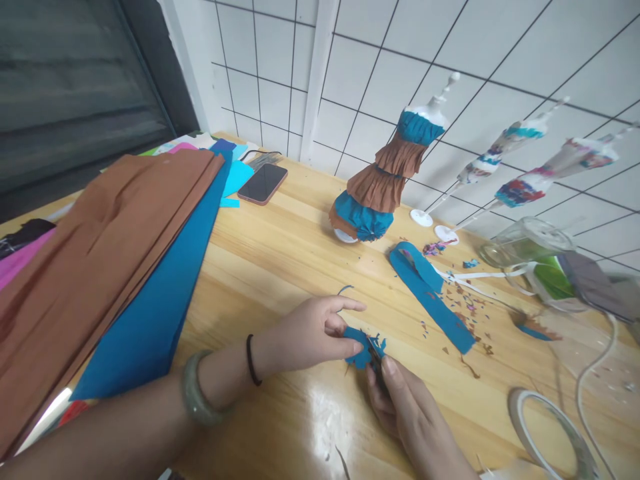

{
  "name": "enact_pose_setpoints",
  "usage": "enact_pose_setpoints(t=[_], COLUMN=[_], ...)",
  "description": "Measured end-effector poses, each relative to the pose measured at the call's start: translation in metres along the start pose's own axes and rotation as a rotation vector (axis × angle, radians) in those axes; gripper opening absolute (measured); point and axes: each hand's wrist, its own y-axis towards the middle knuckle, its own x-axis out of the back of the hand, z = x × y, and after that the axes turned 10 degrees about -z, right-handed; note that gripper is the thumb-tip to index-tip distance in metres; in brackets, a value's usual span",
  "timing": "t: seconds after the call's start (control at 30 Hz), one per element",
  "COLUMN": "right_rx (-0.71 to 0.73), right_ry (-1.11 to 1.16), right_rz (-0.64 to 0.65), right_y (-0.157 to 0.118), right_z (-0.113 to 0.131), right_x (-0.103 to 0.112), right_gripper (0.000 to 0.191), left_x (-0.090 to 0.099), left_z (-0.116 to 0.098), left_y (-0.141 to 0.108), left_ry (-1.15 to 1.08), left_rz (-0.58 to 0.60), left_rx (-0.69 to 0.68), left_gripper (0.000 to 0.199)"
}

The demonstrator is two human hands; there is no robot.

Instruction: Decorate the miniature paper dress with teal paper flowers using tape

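Observation:
A small blue paper piece with a fringed right edge is pinched between the thumb and fingers of my left hand, whose index finger points out to the right. My right hand is closed round a dark cutting tool, probably small scissors, whose tip touches the fringed edge. Behind my hands stands a small dress form in blue and brown pleated paper. To the right of it a folded blue paper strip lies on the wooden table.
Large brown and blue sheets cover the left side, near a phone. Two slim dress forms, a glass jar, paper scraps, a cable and a tape roll are on the right.

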Motion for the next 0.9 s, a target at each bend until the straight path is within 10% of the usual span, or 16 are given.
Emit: enact_pose_setpoints(t=[0.9], right_rx=[0.008], right_ry=[-0.045], right_rz=[0.006], right_y=[0.0004], right_z=[-0.0002], right_x=[-0.0002], right_gripper=[0.046], left_x=[-0.0024], left_z=[0.0000], left_y=[0.0001], left_ry=[-0.057], left_rz=[0.038], left_rx=[0.054], left_gripper=[0.053])
